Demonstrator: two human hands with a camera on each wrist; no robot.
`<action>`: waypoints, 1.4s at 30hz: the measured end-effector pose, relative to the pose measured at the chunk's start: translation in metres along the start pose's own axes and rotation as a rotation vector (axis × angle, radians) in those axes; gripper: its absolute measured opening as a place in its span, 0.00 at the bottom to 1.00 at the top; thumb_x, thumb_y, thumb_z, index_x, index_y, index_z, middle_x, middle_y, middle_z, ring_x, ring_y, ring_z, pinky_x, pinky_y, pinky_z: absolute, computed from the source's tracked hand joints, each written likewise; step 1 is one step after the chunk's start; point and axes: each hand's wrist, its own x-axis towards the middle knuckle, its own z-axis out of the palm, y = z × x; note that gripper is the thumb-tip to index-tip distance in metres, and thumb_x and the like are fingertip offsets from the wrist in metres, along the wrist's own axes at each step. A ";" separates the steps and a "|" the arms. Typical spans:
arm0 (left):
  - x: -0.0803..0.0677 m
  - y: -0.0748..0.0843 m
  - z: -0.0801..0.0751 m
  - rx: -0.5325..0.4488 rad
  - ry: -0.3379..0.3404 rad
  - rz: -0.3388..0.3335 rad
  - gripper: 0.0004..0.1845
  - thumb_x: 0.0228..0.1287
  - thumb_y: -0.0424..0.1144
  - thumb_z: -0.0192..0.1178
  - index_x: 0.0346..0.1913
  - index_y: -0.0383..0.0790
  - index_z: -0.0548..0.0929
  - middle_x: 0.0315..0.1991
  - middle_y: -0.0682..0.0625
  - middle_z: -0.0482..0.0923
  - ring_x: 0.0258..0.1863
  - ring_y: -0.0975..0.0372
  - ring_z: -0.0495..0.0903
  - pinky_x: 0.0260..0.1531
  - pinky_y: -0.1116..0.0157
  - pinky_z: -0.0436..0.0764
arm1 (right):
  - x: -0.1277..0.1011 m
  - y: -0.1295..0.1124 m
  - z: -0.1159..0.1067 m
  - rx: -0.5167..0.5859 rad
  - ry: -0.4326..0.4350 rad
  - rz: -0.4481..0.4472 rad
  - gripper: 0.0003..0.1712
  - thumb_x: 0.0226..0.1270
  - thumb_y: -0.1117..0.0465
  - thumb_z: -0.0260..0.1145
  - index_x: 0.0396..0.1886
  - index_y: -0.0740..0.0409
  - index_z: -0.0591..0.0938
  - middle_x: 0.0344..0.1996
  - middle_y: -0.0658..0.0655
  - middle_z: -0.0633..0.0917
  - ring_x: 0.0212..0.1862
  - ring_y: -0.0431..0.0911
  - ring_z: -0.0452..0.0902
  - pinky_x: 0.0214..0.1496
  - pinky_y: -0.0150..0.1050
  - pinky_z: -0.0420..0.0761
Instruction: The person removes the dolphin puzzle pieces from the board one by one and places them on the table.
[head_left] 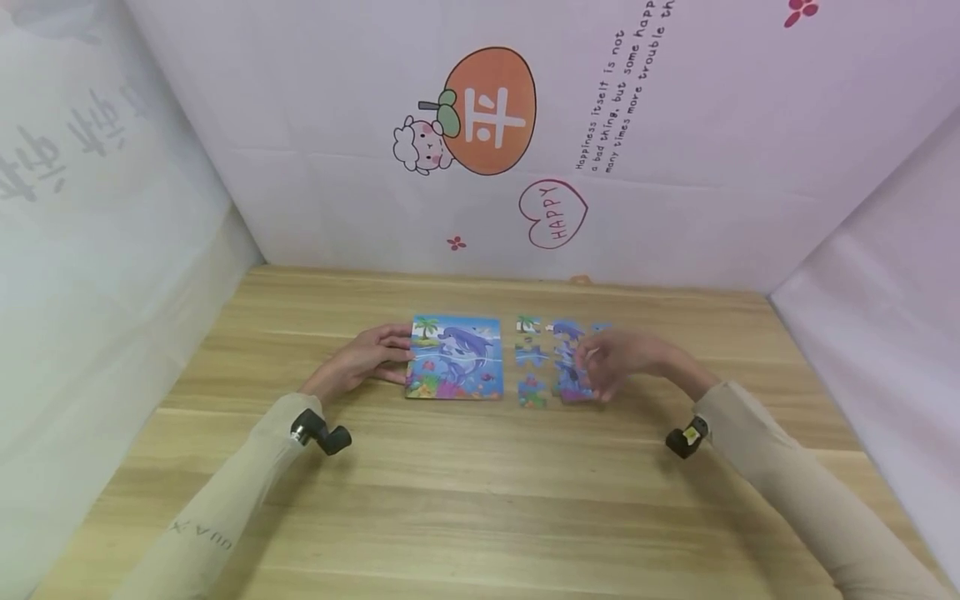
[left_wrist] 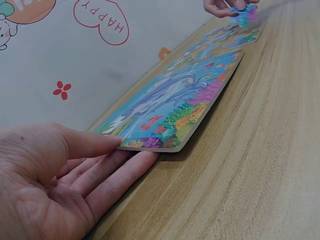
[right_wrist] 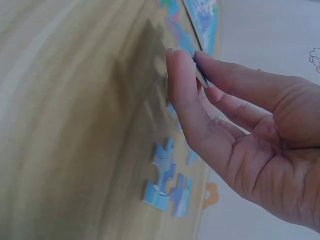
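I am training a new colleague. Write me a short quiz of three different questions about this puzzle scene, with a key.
1. True or false: the left hand rests its fingers at the edge of the puzzle board.
2. What does the right hand pinch? A) a pen B) a puzzle piece C) a cup
3. Fill in: the loose pieces lie on the wooden ____.

Key: 1 true; 2 B; 3 table.

wooden table; white cloth walls, orange cartoon print, "happy" heart.
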 end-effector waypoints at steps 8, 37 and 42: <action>0.002 -0.004 0.000 -0.005 -0.001 0.000 0.32 0.78 0.27 0.55 0.81 0.35 0.60 0.72 0.34 0.63 0.49 0.57 0.84 0.47 0.59 0.93 | 0.002 0.003 0.014 -0.085 0.089 0.092 0.08 0.70 0.70 0.70 0.39 0.70 0.79 0.32 0.65 0.87 0.28 0.47 0.87 0.38 0.45 0.94; 0.001 -0.003 -0.003 -0.006 -0.014 0.018 0.32 0.78 0.28 0.56 0.81 0.36 0.60 0.70 0.35 0.65 0.48 0.58 0.84 0.45 0.60 0.93 | 0.021 -0.021 0.029 -0.398 0.301 -0.044 0.10 0.69 0.65 0.70 0.30 0.59 0.78 0.28 0.53 0.83 0.30 0.43 0.76 0.32 0.31 0.79; 0.002 -0.004 -0.003 -0.004 -0.013 0.018 0.32 0.79 0.28 0.56 0.81 0.36 0.60 0.70 0.35 0.65 0.48 0.58 0.84 0.45 0.60 0.93 | 0.039 -0.033 0.041 -0.407 0.322 -0.129 0.07 0.71 0.64 0.70 0.34 0.56 0.79 0.33 0.53 0.83 0.36 0.45 0.77 0.40 0.37 0.83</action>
